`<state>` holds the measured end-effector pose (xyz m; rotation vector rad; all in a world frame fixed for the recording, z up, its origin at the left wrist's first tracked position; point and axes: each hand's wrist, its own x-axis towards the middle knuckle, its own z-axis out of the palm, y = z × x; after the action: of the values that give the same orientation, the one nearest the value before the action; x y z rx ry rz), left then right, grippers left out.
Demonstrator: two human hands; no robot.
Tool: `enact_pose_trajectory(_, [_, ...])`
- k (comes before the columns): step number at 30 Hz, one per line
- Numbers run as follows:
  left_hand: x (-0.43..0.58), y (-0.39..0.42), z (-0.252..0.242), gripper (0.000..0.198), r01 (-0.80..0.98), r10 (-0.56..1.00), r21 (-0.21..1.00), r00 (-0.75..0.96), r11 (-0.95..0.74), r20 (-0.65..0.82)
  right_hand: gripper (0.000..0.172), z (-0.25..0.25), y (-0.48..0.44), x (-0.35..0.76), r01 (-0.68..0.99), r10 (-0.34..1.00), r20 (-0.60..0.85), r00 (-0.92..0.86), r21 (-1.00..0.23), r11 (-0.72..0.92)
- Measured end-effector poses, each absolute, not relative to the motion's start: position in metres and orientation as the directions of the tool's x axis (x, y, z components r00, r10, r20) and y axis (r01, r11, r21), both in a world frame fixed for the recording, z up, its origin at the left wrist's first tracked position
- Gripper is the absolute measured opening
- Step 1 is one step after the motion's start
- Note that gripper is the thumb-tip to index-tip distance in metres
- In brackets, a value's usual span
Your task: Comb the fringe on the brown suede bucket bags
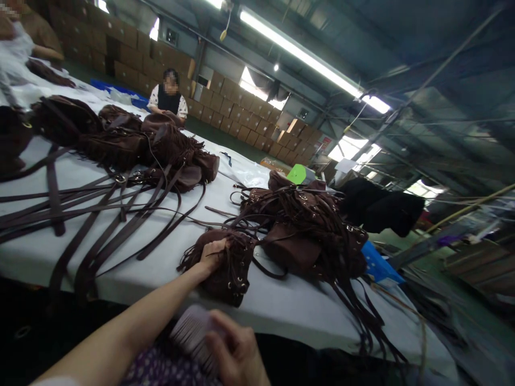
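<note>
A dark brown fringed bag (229,279) with metal eyelets lies near the front edge of the white-covered table (132,279). My left hand (213,253) is closed on the fringe at its top, the fingertips partly hidden among the strands. Lower down, in front of the table edge, my right hand (237,348) grips a pale purple wide-toothed comb (195,335) between thumb and fingers. The comb's teeth point down and to the left, apart from the bag.
More brown bags (298,241) are heaped to the right, straps hanging over the edge. Another pile of bags (120,139) lies at the left with long straps (96,230) spread out. A person (169,99) sits across the table; another person (40,32) is far left. Cardboard boxes (237,112) line the wall.
</note>
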<state>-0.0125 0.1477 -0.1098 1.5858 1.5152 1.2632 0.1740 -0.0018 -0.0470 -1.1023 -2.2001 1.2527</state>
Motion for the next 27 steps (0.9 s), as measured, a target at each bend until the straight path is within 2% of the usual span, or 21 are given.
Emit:
enact_pose_trajectory(2, [-0.018,0.146,-0.103,0.031,0.372,0.953,0.897,-0.091,-0.238,0.29,0.051,-0.06,0.015,0.204,0.631,0.916,0.104,-0.387,-0.694,0.346])
enact_pose_trajectory(4, [-0.023,0.133,-0.102,0.036,0.355,0.936,0.886,-0.074,-0.298,0.345,0.05,-0.069,0.035,0.236,0.737,0.926,0.22,-0.307,-0.561,0.377])
enact_pose_trajectory(6, [-0.031,0.108,-0.104,0.039,0.351,0.924,0.867,-0.014,-0.354,0.383,0.043,-0.072,0.052,0.256,0.76,0.874,0.331,-0.356,-0.441,0.477])
enact_pose_trajectory(8, [-0.04,0.077,-0.099,0.038,0.38,0.891,0.807,0.168,-0.453,0.422,0.037,-0.065,0.064,0.258,0.737,0.786,0.408,-0.465,-0.313,0.599])
enact_pose_trajectory(10, [-0.051,0.051,-0.084,0.032,0.408,0.809,0.703,0.381,-0.582,0.448,0.035,-0.054,0.077,0.243,0.703,0.721,0.394,-0.57,-0.221,0.676])
enact_pose_trajectory(11, [-0.055,0.043,-0.074,0.027,0.412,0.772,0.659,0.428,-0.629,0.47,0.035,-0.048,0.085,0.231,0.695,0.715,0.347,-0.607,-0.205,0.689])
enact_pose_trajectory(12, [-0.059,0.039,-0.063,0.024,0.412,0.757,0.637,0.411,-0.651,0.508,0.034,-0.044,0.094,0.218,0.694,0.72,0.291,-0.63,-0.205,0.69])
enact_pose_trajectory(14, [-0.062,0.045,-0.046,0.024,0.411,0.78,0.668,0.232,-0.62,0.581,0.032,-0.041,0.112,0.193,0.703,0.74,0.197,-0.643,-0.231,0.672])
enact_pose_trajectory(16, [-0.06,0.065,-0.044,0.028,0.4,0.824,0.742,0.065,-0.538,0.563,0.032,-0.048,0.127,0.173,0.705,0.753,0.137,-0.643,-0.277,0.653])
enact_pose_trajectory(17, [-0.057,0.078,-0.05,0.031,0.4,0.852,0.773,0.04,-0.493,0.523,0.032,-0.055,0.132,0.167,0.703,0.757,0.116,-0.643,-0.304,0.643])
enact_pose_trajectory(20, [-0.05,0.11,-0.089,0.041,0.437,0.921,0.816,0.093,-0.379,0.378,0.029,-0.078,0.131,0.166,0.702,0.785,0.035,-0.619,-0.423,0.573])
enact_pose_trajectory(23, [-0.043,0.124,-0.133,0.039,0.454,0.935,0.818,0.123,-0.352,0.334,0.027,-0.095,0.113,0.18,0.668,0.79,-0.06,-0.61,-0.575,0.472])
enact_pose_trajectory(25, [-0.039,0.129,-0.153,0.037,0.442,0.919,0.806,0.168,-0.394,0.357,0.035,-0.098,0.097,0.188,0.629,0.764,-0.138,-0.63,-0.668,0.398])
enact_pose_trajectory(27, [-0.036,0.134,-0.163,0.035,0.427,0.903,0.796,0.211,-0.429,0.374,0.045,-0.096,0.081,0.192,0.511,0.731,-0.212,-0.648,-0.834,0.21])
